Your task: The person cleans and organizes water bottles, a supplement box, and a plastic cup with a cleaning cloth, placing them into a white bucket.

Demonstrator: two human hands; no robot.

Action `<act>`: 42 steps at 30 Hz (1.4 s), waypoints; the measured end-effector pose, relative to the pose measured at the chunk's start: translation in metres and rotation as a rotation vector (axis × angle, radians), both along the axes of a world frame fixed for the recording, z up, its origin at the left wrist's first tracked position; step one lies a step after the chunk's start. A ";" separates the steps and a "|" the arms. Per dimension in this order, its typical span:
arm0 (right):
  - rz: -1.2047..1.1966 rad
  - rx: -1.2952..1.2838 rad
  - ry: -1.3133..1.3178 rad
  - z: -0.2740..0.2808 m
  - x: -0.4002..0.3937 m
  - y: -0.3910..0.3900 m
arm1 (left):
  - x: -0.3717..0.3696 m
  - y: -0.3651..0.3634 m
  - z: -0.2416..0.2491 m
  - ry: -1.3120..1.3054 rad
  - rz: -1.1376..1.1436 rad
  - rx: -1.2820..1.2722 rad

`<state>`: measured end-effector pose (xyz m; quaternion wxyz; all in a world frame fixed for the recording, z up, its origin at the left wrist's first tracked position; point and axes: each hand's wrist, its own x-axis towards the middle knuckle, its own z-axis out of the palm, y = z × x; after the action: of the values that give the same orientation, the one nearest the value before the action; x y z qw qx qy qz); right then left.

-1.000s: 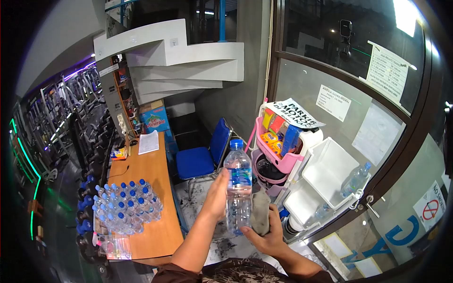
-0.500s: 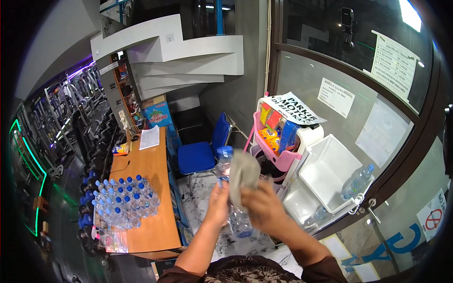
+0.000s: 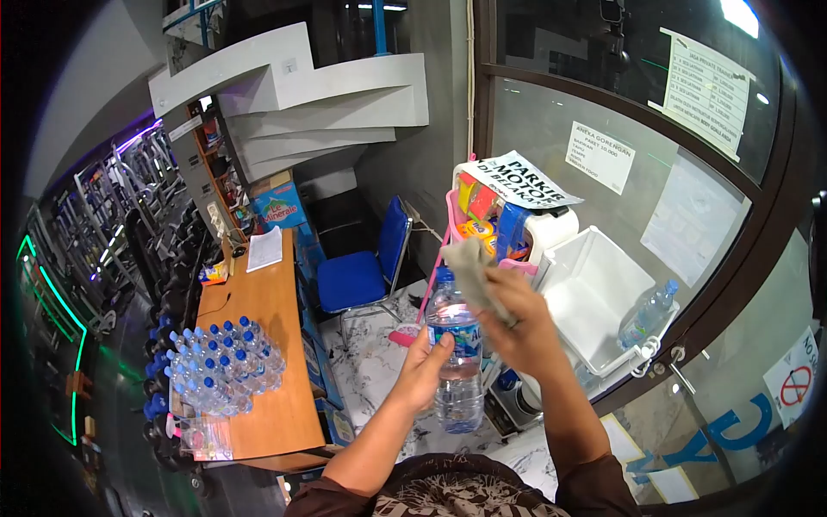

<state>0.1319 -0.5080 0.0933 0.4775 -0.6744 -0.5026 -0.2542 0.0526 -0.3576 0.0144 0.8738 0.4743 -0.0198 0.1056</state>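
Observation:
A large clear water bottle [image 3: 458,388] with a blue cap and blue label stands upright in the air before me. My left hand [image 3: 422,370] is wrapped round its middle, thumb over the label. Held in my right hand [image 3: 521,323] is a grey cloth [image 3: 475,274], bunched up and hanging beside the bottle's shoulder, where it overlaps the bottle in this view. Small water bottles [image 3: 220,366] with blue caps stand packed together on the wooden desk [image 3: 271,414] to my left.
A white bin [image 3: 594,293] at the right holds another bottle [image 3: 650,314]. Behind the bottle in my hand is a pink basket [image 3: 452,215] with coloured packets. A blue chair [image 3: 353,280] stands beside the desk. A glass door [image 3: 551,121] closes off the right side.
The bottle has turned upright with its label now showing. My right hand and the cloth have moved up and right, off the front of the bottle. The view has shifted slightly.

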 end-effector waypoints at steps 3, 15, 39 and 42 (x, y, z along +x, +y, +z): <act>0.034 -0.158 -0.011 -0.032 -0.016 -0.005 | 0.003 0.007 0.013 0.093 0.106 -0.085; 0.319 0.189 0.962 -0.119 -0.073 -0.009 | 0.022 0.025 0.026 -0.131 -0.046 -0.212; 0.034 -0.328 -0.013 -0.074 -0.085 0.032 | -0.014 0.078 0.024 0.046 0.152 0.112; 0.201 -0.392 0.037 -0.086 -0.117 0.037 | -0.022 0.112 0.013 0.018 0.080 -0.019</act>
<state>0.0144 -0.4710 0.0076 0.3692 -0.7052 -0.5985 -0.0903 0.0305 -0.2453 0.0273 0.8736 0.4672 0.0082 0.1362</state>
